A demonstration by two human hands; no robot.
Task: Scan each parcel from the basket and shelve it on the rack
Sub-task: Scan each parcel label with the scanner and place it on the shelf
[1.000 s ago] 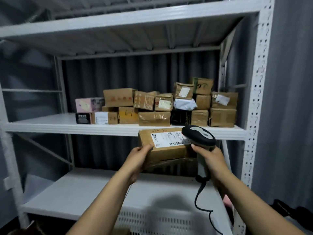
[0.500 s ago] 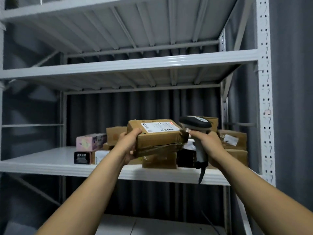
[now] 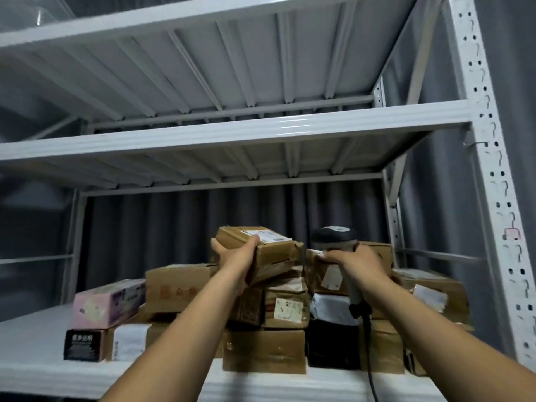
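I am watching the left hand [image 3: 236, 255], just left of frame centre, curling its fingers over the near end of a brown parcel [image 3: 261, 248] and clamping it from the side. The parcel is riding level, label face up, above the heap of boxes [image 3: 278, 314] filling the lower middle of the frame. Whether its far end is touching the stack I cannot tell.

The right hand [image 3: 358, 264], right of centre, is wrapping closed around the grip of the barcode scanner [image 3: 333, 237]; the scanner's dark head is sitting just beside the parcel's right end, and its cable is hanging down toward the bottom edge.

I am reading this as the shelving step: the parcel is already up at rack [image 3: 490, 169] level, over the loaded shelf, with the next shelf [image 3: 232, 134] crossing mid-frame above it.

The next move, as I judge it, is calling for a flat landing spot on top of the pile, a push inward, then a clean release. The heap is looking uneven, so a tilted set-down may slide. The pink box [image 3: 107, 303] at lower left is sitting well apart.
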